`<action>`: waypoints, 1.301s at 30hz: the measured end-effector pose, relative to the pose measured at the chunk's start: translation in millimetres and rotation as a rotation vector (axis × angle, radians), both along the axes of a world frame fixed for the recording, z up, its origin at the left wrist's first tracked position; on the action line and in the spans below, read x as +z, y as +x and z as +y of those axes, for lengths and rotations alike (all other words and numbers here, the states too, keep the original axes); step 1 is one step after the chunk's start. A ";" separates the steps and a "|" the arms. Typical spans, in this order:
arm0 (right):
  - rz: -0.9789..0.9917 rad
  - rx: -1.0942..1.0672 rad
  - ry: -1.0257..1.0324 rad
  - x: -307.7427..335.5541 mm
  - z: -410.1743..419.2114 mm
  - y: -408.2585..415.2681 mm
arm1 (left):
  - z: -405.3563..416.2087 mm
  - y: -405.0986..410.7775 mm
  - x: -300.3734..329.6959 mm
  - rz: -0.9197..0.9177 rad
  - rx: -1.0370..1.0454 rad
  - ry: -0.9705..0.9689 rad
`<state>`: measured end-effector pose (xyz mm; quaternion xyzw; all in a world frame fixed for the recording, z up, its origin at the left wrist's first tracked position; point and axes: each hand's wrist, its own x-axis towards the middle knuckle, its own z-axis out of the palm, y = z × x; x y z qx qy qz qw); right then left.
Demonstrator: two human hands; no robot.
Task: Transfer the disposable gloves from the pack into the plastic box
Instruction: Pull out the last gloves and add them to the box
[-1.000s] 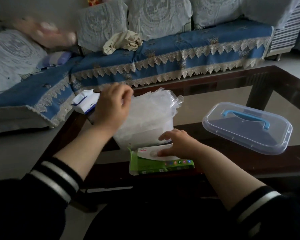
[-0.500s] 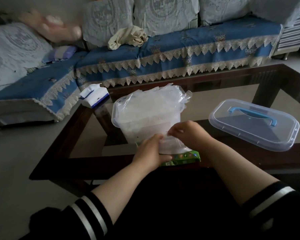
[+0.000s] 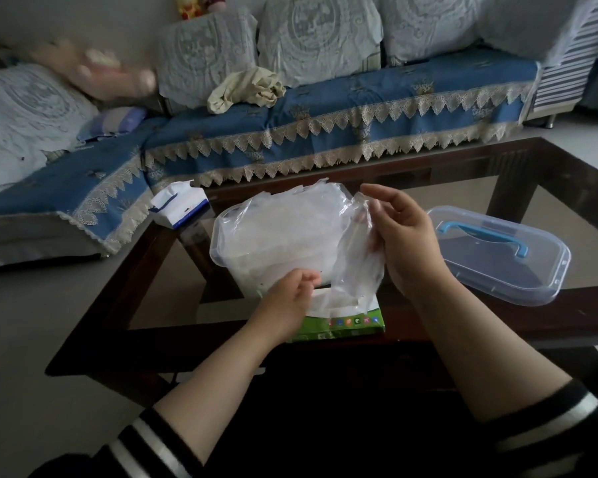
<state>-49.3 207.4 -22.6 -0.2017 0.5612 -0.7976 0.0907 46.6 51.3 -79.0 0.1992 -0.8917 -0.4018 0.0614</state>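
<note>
Clear, thin plastic is what I see between the two hands: one disposable glove point(image 3: 357, 260) hangs there, stretched from the right hand down to the left one. The right hand point(image 3: 402, 239) is lifted above the table, and its thumb and fingers pinch the upper end of the glove. The left hand point(image 3: 289, 298) is lower, over the pack, and its curled fingertips hold the lower edge of the same glove. The long axis of the glove goes from upper right to lower left, quite steep, and the wider end points down to the pack.

The green pack point(image 3: 342, 322) lies flat at the near edge of the glass table point(image 3: 566, 188), with its white opening up. Just behind it stands the plastic box point(image 3: 221, 250), open, with many gloves already heaped inside and rising over the rim. The hanging glove is in front of the right part of the box. The clear lid point(image 3: 497, 257) with a blue handle lies to the right, apart from the box. A white and blue tissue pack point(image 3: 180, 208) is at the far left corner, and a sofa point(image 3: 325, 125) with blue cover is behind.

Half a second ago both hands were low at the pack and close together; now the right hand is higher and the glove is out of the pack.
</note>
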 end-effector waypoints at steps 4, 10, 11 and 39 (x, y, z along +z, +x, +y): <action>0.054 -0.011 0.025 2.3 3.0 -0.7 | 22.0 -3.7 55.1 0.167 -0.055 0.853; 0.167 -0.205 0.114 -6.8 -2.2 -13.3 | 48.9 -35.8 97.0 0.311 -0.079 0.361; 0.159 -0.228 0.126 -8.7 -2.9 -16.4 | 47.2 -43.9 98.0 0.350 -0.081 0.253; 0.510 0.412 1.116 -52.7 -31.3 -14.7 | -124.5 -69.5 67.2 -0.103 0.205 -0.454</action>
